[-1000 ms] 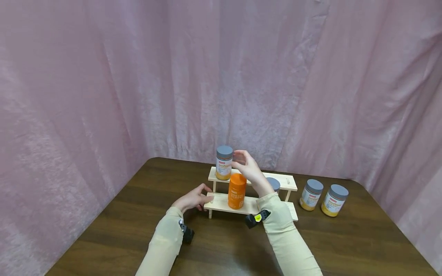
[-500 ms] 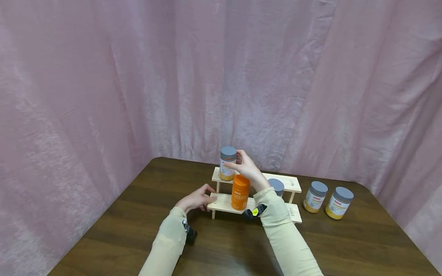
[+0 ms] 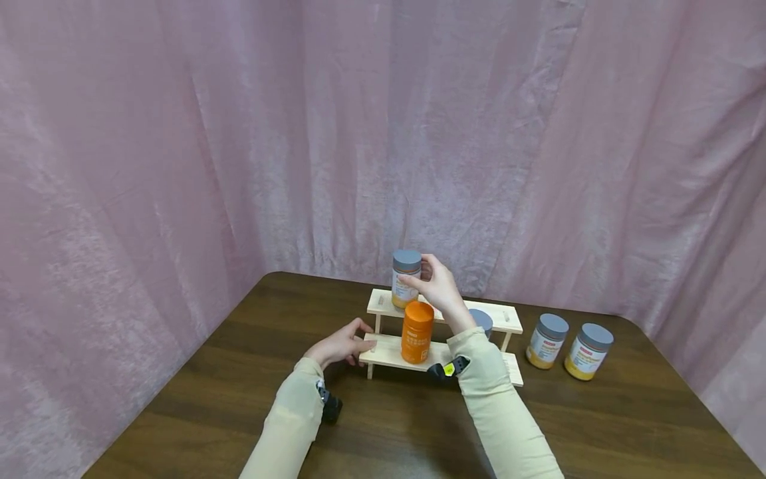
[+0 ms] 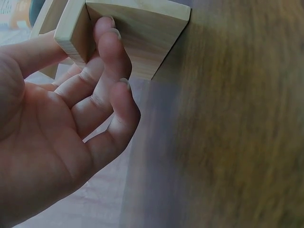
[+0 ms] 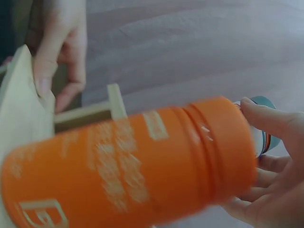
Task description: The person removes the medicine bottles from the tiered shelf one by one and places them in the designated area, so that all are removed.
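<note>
My right hand holds a grey-lidded jar with a white and yellow label, thumb on its front and fingers on its right side. The jar is upright over the left part of the upper tier of a two-tier wooden rack. At the rack's left end, my left hand grips the lower board, thumb on top; in the left wrist view its fingers curl by the wooden leg. An orange bottle stands on the lower board, large in the right wrist view, partly covering the held jar.
Another grey-lidded jar shows at the rack's right part, mostly behind my right forearm. Two more such jars, one nearer the rack and one farther right, stand on the dark wooden table. A pink curtain hangs behind.
My right thumb has come round the jar's front. Hand and jar have then moved right along the upper tier and slightly up. My left hand keeps its grip on the rack.
</note>
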Motion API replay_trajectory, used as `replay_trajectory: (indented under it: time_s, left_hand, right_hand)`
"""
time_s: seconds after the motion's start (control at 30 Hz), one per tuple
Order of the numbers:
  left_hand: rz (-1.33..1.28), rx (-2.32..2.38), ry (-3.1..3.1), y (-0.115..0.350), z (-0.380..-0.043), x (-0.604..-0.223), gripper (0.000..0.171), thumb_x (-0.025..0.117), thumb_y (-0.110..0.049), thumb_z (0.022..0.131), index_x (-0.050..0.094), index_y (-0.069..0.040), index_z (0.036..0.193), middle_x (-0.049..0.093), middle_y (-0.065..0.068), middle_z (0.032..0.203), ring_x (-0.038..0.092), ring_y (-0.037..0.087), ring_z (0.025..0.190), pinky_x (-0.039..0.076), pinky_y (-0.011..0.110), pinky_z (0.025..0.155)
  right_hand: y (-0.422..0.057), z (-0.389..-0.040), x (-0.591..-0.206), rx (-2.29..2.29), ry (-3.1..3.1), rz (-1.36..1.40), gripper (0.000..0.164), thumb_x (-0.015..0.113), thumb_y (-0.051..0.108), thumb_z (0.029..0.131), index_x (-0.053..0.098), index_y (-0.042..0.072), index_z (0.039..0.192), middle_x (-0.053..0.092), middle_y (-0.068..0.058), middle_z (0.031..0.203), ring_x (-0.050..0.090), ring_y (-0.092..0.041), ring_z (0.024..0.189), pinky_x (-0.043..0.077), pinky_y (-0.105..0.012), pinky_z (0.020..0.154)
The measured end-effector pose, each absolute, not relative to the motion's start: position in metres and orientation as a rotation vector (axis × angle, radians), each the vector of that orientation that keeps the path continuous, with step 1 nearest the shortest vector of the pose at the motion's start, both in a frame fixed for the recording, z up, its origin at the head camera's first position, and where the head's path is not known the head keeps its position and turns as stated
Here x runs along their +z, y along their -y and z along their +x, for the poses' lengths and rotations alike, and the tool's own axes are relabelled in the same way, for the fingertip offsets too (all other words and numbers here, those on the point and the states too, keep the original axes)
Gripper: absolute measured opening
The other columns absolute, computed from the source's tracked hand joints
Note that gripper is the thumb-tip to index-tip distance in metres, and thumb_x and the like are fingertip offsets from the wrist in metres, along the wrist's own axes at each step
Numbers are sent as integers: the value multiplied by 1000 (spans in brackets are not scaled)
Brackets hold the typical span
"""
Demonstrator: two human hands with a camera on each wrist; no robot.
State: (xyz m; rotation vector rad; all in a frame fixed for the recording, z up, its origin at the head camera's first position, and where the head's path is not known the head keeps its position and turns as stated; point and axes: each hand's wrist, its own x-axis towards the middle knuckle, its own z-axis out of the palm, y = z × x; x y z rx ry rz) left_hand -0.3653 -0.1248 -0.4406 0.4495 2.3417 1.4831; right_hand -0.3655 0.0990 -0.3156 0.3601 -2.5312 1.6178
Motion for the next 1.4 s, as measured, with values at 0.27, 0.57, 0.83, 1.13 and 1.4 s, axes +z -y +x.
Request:
replay_trajectory:
  time_s: [0.27, 0.57, 0.83, 1.13, 1.4]
  left_hand:
    - [468, 1480, -2335, 124, -368, -442, 34, 57, -21, 97, 41, -4, 122, 70, 7, 80, 62, 13, 60, 44, 26, 58]
    - [470, 1480, -2330, 121, -369, -445, 35, 58, -21, 97, 40, -4, 122, 70, 8, 81, 63, 13, 60, 44, 26, 58]
    - [468, 1484, -2331, 122, -367, -442, 34, 58, -21, 97, 40, -4, 121, 70, 10, 82, 63, 13, 60, 45, 27, 58]
    - [474, 1488, -2321, 124, -368, -441, 36, 58, -22, 97, 39, -3, 123, 70, 11, 84, 63, 13, 61, 45, 28, 59]
    - [472, 1491, -2322, 125, -365, -439, 36, 56, -20, 98, 38, -2, 123, 70, 10, 82, 62, 13, 60, 44, 26, 57]
  right_hand:
    - [-136, -355, -305, 1566, 2429, 290, 67, 73, 35, 86, 43, 12, 141, 56, -15, 137, 54, -33, 126, 43, -48, 105]
    - [-183, -340, -307, 1449, 2383, 193, 72, 74, 39, 84, 42, 11, 142, 56, -16, 138, 54, -35, 125, 43, -49, 104]
    - [-209, -330, -312, 1364, 2304, 155, 70, 75, 38, 84, 45, 10, 140, 61, -17, 132, 60, -35, 119, 46, -48, 100]
    - [-225, -318, -316, 1336, 2214, 83, 63, 73, 31, 87, 46, 10, 140, 62, -14, 130, 58, -22, 111, 43, -26, 91]
    - [-234, -307, -322, 1371, 2236, -2, 64, 71, 32, 88, 43, 12, 142, 60, -13, 133, 58, -11, 109, 42, -24, 92]
